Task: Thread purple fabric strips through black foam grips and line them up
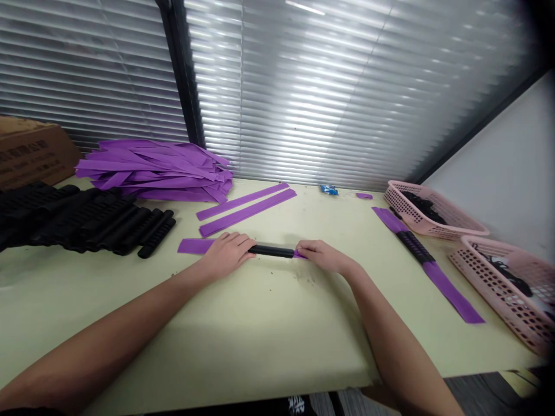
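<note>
A black tube-like sleeve (273,251) lies level between my hands, low over the table. My left hand (232,252) is closed around its left end, and a flat purple strip (191,246) sticks out beyond that hand to the left. At the sleeve's right end a short bit of purple strip shows, pinched in the fingers of my right hand (318,254). The middle of the strip is hidden inside the sleeve. Just behind my hands, two flat purple strips (249,212) lie slanting on the table.
At left are a pile of black sleeves (130,228), a heap of purple strips (160,167) and a cardboard box (37,153). To the right, purple strips with black sleeves (451,292) lie beside two pink baskets (466,231) holding black items. A blue packet (329,189) sits by the blinds.
</note>
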`<state>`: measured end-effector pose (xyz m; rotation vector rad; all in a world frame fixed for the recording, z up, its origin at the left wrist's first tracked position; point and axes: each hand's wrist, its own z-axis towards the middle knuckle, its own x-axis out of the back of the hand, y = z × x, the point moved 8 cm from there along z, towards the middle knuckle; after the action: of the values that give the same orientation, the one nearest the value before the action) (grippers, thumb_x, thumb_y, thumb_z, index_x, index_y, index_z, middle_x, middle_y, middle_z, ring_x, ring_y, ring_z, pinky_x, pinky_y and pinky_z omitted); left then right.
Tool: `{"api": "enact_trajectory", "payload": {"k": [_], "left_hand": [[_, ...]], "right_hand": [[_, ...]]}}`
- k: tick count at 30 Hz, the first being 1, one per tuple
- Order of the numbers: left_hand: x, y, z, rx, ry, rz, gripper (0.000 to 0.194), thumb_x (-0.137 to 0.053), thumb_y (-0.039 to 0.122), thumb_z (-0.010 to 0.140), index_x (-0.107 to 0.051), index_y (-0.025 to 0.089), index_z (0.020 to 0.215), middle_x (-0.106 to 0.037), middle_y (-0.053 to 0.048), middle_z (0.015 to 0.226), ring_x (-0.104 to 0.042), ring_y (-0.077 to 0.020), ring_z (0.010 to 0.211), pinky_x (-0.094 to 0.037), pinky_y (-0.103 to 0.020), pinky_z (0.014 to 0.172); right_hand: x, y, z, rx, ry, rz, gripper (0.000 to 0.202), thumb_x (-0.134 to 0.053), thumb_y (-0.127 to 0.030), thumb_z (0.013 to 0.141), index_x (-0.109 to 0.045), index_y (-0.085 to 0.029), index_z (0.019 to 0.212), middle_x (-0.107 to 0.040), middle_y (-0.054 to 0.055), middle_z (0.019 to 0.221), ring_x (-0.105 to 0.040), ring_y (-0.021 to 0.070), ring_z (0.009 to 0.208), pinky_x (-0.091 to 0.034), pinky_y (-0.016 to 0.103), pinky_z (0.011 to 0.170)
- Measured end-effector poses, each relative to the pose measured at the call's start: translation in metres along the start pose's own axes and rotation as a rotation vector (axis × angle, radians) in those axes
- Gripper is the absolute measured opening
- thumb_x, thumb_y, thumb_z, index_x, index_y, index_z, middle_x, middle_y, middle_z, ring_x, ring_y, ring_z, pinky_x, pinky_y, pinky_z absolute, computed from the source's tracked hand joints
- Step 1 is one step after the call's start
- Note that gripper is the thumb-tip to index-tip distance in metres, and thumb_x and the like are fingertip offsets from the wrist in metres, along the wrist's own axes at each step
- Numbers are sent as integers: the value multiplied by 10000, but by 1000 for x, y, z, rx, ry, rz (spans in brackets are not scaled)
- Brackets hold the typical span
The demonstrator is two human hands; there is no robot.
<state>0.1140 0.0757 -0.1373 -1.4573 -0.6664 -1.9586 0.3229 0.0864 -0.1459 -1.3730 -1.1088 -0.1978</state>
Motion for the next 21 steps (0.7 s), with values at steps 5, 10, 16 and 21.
{"api": "enact_trajectory", "payload": {"k": [5, 10, 16, 21], "left_hand": [[2, -1, 0, 9, -13, -37, 327, -388, 444, 961, -575, 210, 1092, -637, -49, 1058, -565, -211, 980, -385, -338, 862], [1, -5, 0, 19, -10, -80, 321, -403, 457, 953, -571, 219, 1087, -636, -44, 1055, -570, -211, 977, -399, -346, 868], [-4, -11, -2, 19, -32, -139, 338, -394, 471, 951, -572, 209, 1069, -631, -46, 1033, -571, -211, 960, -421, -344, 851], [-7, -12, -3, 15, -55, -187, 354, -382, 473, 954, -580, 200, 1063, -628, -56, 1033, -570, -215, 964, -432, -348, 860]], "right_hand": [[2, 5, -3, 0, -20, 89, 337, -380, -457, 914, -442, -200, 705, -406, -29, 698, -387, 130, 667, -321, 263, 654], [6, 6, -5, 4, -15, 93, 346, -398, -473, 905, -443, -197, 702, -387, -28, 695, -375, 129, 664, -311, 266, 644], [7, 16, -5, -17, -23, 95, 369, -414, -513, 887, -456, -195, 704, -411, -21, 701, -385, 136, 670, -320, 271, 640], [7, 22, -6, -31, -45, 101, 375, -397, -515, 897, -455, -194, 711, -403, -22, 702, -377, 134, 666, -327, 275, 651]]}}
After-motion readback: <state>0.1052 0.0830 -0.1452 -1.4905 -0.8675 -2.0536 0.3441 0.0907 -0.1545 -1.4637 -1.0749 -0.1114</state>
